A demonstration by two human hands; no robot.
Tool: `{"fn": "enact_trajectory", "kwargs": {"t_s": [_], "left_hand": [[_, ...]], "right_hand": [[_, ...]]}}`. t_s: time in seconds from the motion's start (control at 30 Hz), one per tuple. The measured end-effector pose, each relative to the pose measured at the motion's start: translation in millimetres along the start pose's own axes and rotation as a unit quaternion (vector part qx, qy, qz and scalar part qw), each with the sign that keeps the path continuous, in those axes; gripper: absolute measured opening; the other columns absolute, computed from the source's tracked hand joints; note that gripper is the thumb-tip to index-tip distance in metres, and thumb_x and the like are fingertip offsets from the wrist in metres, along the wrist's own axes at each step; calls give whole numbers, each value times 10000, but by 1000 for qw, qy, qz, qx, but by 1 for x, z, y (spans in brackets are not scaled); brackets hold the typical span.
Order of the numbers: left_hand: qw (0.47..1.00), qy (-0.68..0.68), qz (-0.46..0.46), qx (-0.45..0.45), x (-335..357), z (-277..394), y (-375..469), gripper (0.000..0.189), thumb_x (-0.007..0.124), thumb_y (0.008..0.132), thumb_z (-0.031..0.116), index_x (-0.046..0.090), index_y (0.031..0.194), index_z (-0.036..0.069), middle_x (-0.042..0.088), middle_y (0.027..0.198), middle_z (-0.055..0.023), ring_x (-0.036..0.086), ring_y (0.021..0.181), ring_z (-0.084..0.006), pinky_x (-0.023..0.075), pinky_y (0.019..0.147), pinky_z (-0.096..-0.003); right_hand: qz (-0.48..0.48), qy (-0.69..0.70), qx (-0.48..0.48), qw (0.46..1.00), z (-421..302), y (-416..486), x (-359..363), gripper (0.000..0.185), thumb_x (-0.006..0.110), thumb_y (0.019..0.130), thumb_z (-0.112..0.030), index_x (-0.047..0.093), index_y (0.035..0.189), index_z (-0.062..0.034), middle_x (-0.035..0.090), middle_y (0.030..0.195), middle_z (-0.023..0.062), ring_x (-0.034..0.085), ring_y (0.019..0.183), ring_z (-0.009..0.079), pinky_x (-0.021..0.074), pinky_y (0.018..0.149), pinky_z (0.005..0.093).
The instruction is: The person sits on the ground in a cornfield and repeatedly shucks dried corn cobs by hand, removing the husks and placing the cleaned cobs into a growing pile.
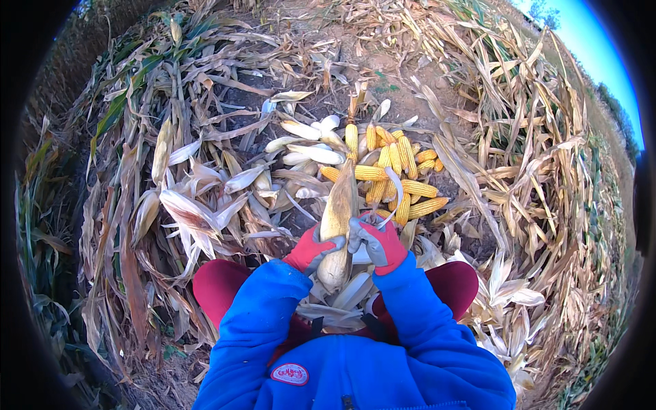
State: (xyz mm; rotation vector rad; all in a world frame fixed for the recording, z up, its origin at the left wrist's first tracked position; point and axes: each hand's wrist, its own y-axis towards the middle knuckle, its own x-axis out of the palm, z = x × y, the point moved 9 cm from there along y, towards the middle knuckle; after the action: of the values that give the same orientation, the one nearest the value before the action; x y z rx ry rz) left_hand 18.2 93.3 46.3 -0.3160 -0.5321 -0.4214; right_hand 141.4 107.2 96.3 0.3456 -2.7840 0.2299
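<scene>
In a red and grey glove, my left hand [316, 248] grips an ear of corn in its dry husk [336, 215]. The ear is held tip-up over my lap, its rounded base toward me. My right hand [378, 242], gloved alike, has its thumb and fingers bent together at the right edge of this husk. A pale curved strip [395, 190] rises just beyond that hand; its lower end is partly hidden. Past both hands lies a pile of bare yellow corn ears [402, 159]. Left of it are several ears in pale husks [312, 146].
Dry corn stalks and leaves [148, 128] bank up on the left, and more stalks [538, 138] on the right. An ear in a partly opened husk [192, 212] lies left of my knee. Loose husks [505, 297] lie by my right knee. Bare soil [382, 66] shows ahead.
</scene>
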Motion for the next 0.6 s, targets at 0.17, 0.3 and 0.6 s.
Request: {"fn": "enact_trajectory", "kwargs": {"t_s": [0.17,0.3,0.6], "left_hand": [[976,210,20,63,10,-38,-14,725,821,707,112,458,1325,1,564,1255,-118,540,1147,-202,422,998,-361],[974,217,-41,45,40,-52,-20,826,848,664,146,425,1359,2,539,1301,-134,514,1193,-206,406,1017,-370],[941,334,14,47,31,-61,-15,909,872,614,229,420,1375,22,570,1283,-146,544,1195,-237,422,1006,-362]], "right_hand": [[149,22,-102,983,-30,-34,-59,387,555,961,-329,573,1201,-25,663,928,65,638,791,148,519,709,295],[120,-108,-92,983,-13,-50,-70,386,572,957,-276,570,1244,-18,637,981,31,567,865,74,465,762,222],[183,-236,-105,949,3,-52,-84,308,623,920,-198,637,1161,-7,594,865,-11,488,739,50,416,632,230]]}}
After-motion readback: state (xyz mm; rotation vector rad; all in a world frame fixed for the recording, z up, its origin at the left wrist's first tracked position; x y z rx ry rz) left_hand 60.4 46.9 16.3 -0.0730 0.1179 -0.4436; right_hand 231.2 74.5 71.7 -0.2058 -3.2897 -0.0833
